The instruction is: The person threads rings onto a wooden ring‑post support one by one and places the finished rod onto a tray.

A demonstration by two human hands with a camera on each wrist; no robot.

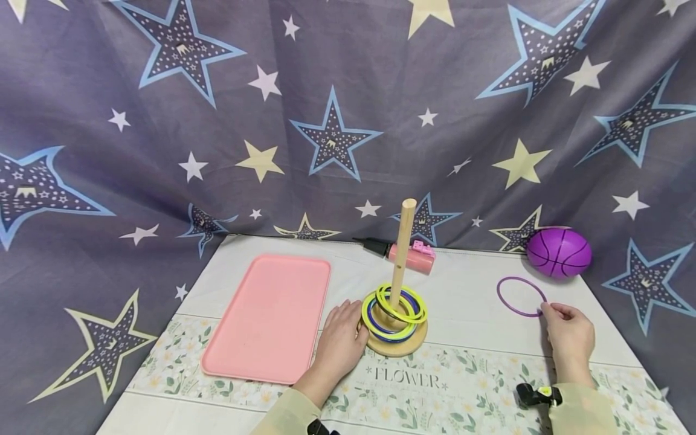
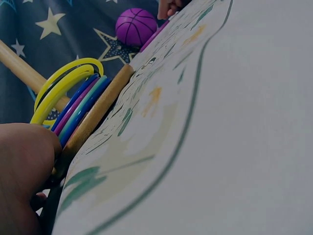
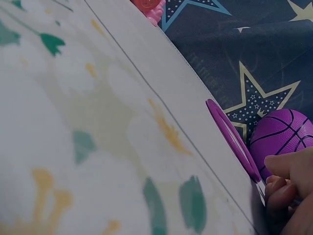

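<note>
Star-printed cloth is backing your bench (image 1: 478, 290); your left hand (image 1: 339, 338), fingers relaxed, is steadying the round wooden peg base (image 1: 399, 345), while your right hand (image 1: 570, 338) is pinching the thin purple plastic ring (image 1: 520, 296) lying far right.

Head overhead; wrists skimming tabletop (image 1: 478, 302)

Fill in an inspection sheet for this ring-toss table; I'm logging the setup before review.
Surface: table under a white floral cloth.
Job's things: purple ring lying flat; wooden peg stand with yellow, blue and purple rings stacked.
Clutter: pink tray, purple ball, pink pump.
Grippers: left hand rests against the stand's base; right hand pinches the purple ring's edge.
Cables: nothing seen.
Surroundings: star-print backdrop.
</note>
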